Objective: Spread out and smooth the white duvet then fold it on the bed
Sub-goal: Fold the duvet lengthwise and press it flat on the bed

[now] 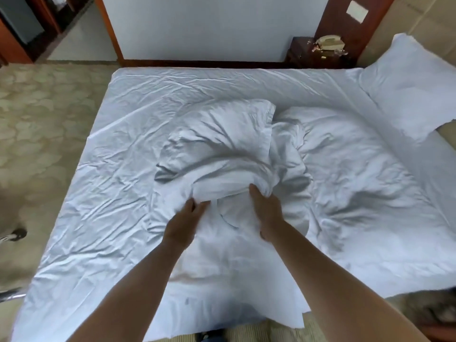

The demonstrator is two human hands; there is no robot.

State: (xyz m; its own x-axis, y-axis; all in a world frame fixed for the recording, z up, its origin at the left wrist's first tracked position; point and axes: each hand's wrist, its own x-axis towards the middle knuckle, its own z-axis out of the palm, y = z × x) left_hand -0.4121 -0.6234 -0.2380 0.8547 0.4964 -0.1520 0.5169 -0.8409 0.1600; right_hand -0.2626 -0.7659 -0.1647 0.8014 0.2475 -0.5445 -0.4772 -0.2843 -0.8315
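At the bottom of the frame two bare forearms reach up toward the middle of the bed (81,218). The left hand (183,222) has its fingers curled into a bunched fold of the white duvet (222,149), pinching the cloth just left of center. The right hand (267,211), a little higher and just beside it, grips the same gathered ridge with its fingers buried in the fabric (only the back of the hand and the knuckles show). The duvet lies crumpled in a heap across the center and right of the mattress, with its near edge hanging over the lower edge of the bed. Under it a wrinkled white sheet covers the rest of the mattress. At the right edge of the frame a white pillow (407,90) sits partly off the bed's corner. Beyond the far side of the bed, at upper right, a dark wooden nightstand (299,54) holds what looks like a pale telephone (330,41). A patterned beige carpet (37,119) fills the left side.
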